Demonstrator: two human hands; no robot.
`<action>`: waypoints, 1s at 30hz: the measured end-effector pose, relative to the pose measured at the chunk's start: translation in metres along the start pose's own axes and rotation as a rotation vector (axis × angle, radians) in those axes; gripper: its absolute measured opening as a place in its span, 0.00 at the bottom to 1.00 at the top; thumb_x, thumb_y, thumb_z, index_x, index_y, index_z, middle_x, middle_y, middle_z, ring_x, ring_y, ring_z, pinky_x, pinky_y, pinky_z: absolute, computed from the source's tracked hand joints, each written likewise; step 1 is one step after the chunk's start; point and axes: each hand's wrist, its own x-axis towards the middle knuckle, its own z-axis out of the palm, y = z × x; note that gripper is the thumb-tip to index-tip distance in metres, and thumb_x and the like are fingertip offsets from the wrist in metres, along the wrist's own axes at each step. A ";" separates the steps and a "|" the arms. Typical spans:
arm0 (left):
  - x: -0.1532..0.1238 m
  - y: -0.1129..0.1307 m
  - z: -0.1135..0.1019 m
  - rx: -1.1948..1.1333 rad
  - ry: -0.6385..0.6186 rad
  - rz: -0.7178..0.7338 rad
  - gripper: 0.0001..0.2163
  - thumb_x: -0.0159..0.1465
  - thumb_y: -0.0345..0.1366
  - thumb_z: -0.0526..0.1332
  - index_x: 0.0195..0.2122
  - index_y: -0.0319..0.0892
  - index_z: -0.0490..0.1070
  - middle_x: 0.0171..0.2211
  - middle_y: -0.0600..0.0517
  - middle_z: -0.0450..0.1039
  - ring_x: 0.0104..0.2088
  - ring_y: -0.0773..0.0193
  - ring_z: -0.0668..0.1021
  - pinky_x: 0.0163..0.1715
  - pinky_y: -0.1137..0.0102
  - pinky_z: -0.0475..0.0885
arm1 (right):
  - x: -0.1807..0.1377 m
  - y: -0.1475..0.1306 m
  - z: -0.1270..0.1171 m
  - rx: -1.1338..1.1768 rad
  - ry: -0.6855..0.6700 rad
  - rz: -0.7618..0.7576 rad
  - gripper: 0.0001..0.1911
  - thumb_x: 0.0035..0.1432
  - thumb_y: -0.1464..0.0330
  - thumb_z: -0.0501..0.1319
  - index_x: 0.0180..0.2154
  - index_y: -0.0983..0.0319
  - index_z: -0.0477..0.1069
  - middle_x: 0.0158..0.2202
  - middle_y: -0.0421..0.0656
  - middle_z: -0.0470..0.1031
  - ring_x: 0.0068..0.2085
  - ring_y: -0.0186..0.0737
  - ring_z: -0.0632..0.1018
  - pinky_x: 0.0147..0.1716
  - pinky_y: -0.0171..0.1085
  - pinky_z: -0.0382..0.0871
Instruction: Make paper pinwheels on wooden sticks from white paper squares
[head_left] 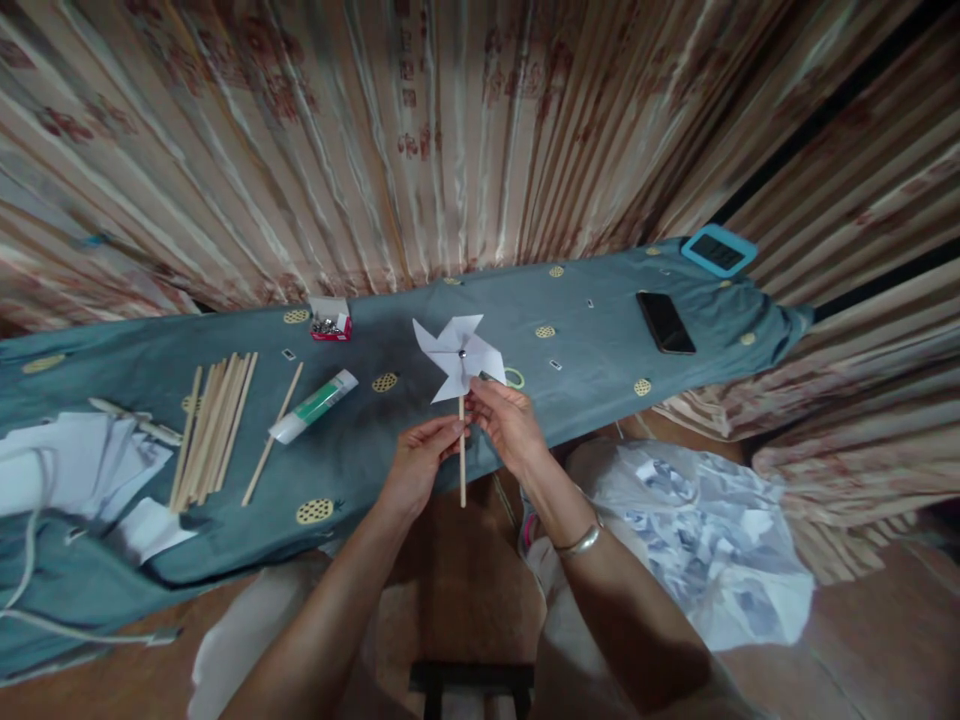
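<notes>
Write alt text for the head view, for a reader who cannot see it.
Both hands hold a white paper pinwheel on a wooden stick over a teal cloth-covered table: left hand gripping the stick, right hand just under the wheel. On the cloth lie a bundle of sticks, a glue tube and a phone.

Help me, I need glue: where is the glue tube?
The glue tube lies on the teal cloth, left of the pinwheel, between the wooden sticks and the red pin box.

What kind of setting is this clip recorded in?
Probably a room in a home, used as a craft spot. A long table under a teal cloth stands against patterned curtains. On it lie wooden sticks and a glue tube; both hands hold a white paper pinwheel.
</notes>
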 end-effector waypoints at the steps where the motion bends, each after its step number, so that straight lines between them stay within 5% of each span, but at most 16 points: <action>1: 0.000 0.000 0.002 -0.009 0.002 -0.001 0.13 0.41 0.40 0.77 0.27 0.40 0.82 0.27 0.50 0.80 0.28 0.68 0.76 0.34 0.72 0.72 | 0.000 0.000 0.000 0.003 -0.006 -0.002 0.19 0.28 0.57 0.78 0.21 0.60 0.76 0.21 0.37 0.75 0.24 0.31 0.73 0.23 0.30 0.68; 11: 0.008 -0.005 0.018 -0.082 0.004 0.025 0.15 0.40 0.41 0.77 0.28 0.41 0.83 0.27 0.50 0.81 0.26 0.71 0.75 0.32 0.76 0.70 | 0.006 -0.001 -0.001 0.025 0.010 -0.025 0.16 0.34 0.60 0.78 0.22 0.60 0.77 0.22 0.36 0.77 0.23 0.29 0.73 0.21 0.29 0.64; 19: 0.015 -0.002 0.021 -0.155 0.033 0.029 0.16 0.40 0.42 0.78 0.28 0.40 0.82 0.26 0.50 0.80 0.25 0.71 0.75 0.32 0.76 0.70 | 0.012 0.006 0.002 -0.114 0.022 -0.066 0.20 0.36 0.52 0.75 0.25 0.60 0.79 0.20 0.36 0.75 0.20 0.31 0.68 0.18 0.33 0.64; 23: 0.018 0.005 0.019 -0.207 0.083 0.026 0.17 0.38 0.41 0.78 0.27 0.39 0.82 0.25 0.50 0.80 0.26 0.70 0.76 0.31 0.75 0.70 | 0.004 0.004 -0.003 -0.357 0.024 -0.213 0.18 0.43 0.52 0.71 0.29 0.59 0.79 0.26 0.40 0.80 0.28 0.37 0.77 0.30 0.36 0.72; 26: 0.021 0.012 0.015 -0.245 0.139 0.046 0.17 0.36 0.41 0.79 0.26 0.39 0.82 0.24 0.52 0.79 0.24 0.73 0.74 0.29 0.77 0.68 | -0.007 -0.001 -0.009 -0.684 -0.102 -0.282 0.14 0.53 0.56 0.66 0.32 0.59 0.80 0.31 0.42 0.82 0.33 0.40 0.80 0.37 0.38 0.71; 30: 0.024 0.019 0.008 -0.270 0.181 0.074 0.17 0.36 0.41 0.78 0.27 0.39 0.82 0.23 0.52 0.78 0.23 0.74 0.72 0.28 0.77 0.67 | -0.021 0.000 -0.012 -0.986 -0.145 -0.285 0.13 0.56 0.58 0.64 0.34 0.59 0.80 0.29 0.40 0.81 0.30 0.37 0.77 0.32 0.35 0.68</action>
